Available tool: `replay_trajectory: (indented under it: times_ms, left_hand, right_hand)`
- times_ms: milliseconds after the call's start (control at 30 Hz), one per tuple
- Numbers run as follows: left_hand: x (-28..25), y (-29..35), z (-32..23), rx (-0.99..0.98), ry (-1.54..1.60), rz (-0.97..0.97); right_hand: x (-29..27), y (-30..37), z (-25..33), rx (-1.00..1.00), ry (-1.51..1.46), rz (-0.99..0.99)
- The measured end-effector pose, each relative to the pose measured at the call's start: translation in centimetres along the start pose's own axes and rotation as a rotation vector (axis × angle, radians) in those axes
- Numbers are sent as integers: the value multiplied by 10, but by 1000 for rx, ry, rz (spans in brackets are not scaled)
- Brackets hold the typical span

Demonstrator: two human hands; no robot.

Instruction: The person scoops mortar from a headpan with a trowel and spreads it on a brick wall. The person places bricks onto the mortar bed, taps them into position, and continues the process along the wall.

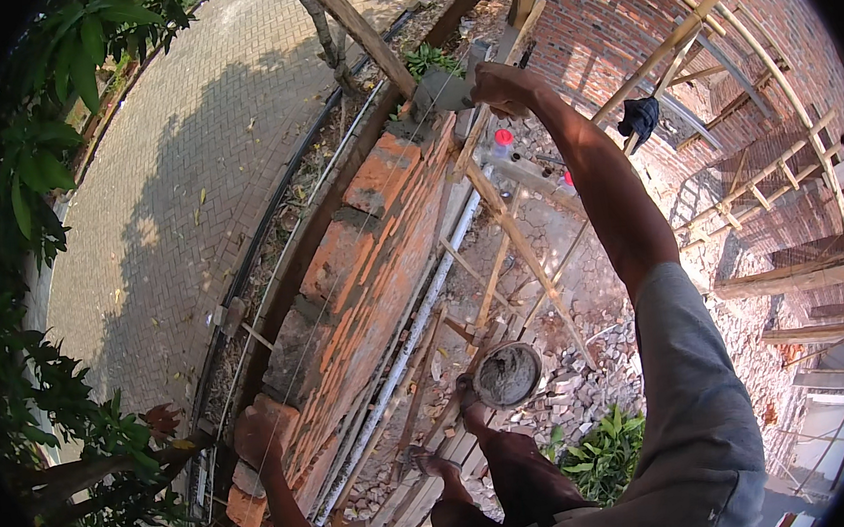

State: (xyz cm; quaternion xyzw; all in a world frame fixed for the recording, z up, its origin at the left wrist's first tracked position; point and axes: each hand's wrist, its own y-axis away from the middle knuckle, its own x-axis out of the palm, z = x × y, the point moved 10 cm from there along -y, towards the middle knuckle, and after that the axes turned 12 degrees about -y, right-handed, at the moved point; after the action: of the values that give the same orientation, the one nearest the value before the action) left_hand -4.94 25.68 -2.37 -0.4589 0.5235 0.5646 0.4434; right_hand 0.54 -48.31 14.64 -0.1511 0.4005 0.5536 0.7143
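A long wall of orange bricks [381, 259] with grey mortar on its top runs from the lower left to the upper middle. At its near end my left hand [271, 459] grips an orange brick [265, 423]; the fingers are partly hidden. My right arm reaches out to the wall's far end. There my right hand [507, 89] is closed around a trowel [444, 93], whose grey blade lies over the wall top by the mortar. A thin string [319, 323] stretches along the wall top.
I stand on wooden planks [413, 500] beside a round bucket of mortar [508, 374]. Wooden braces [529, 244] and a pale pipe [401, 366] flank the wall. Rubble, a red-capped bottle [503, 139] and bamboo scaffolding [786, 176] lie to the right. A paved road [159, 236] passes on the left.
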Motion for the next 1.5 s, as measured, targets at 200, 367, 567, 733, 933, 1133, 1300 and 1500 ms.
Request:
replay_trajectory:
  times_ms: [200, 367, 567, 733, 933, 1133, 1300, 1500]
  left_hand:
    - [-5, 0, 3, 22, 328, -64]
    - [-11, 2, -3, 60, 147, -114]
    - [1, -2, 7, 135, 121, -246]
    - [25, -11, 25, 143, 189, -245]
    - [46, -18, 41, -1, 86, -84]
    - [26, -11, 23, 80, 42, -147]
    - [-11, 0, 4, 5, 139, -168]
    - [-26, 6, -10, -39, 192, -44]
  right_hand:
    - [-1, -20, -27, 290, -224, 170]
    - [13, 2, -30, 247, -359, 252]
    - [32, 24, -38, 177, -421, 250]
    - [9, 77, 5, -650, 152, -69]
    - [-22, 97, -30, -294, 352, -381]
    - [-28, 42, 17, -458, 834, -631]
    - [6, -44, 26, -370, 950, -425]
    - [28, -41, 26, -319, 1024, -400]
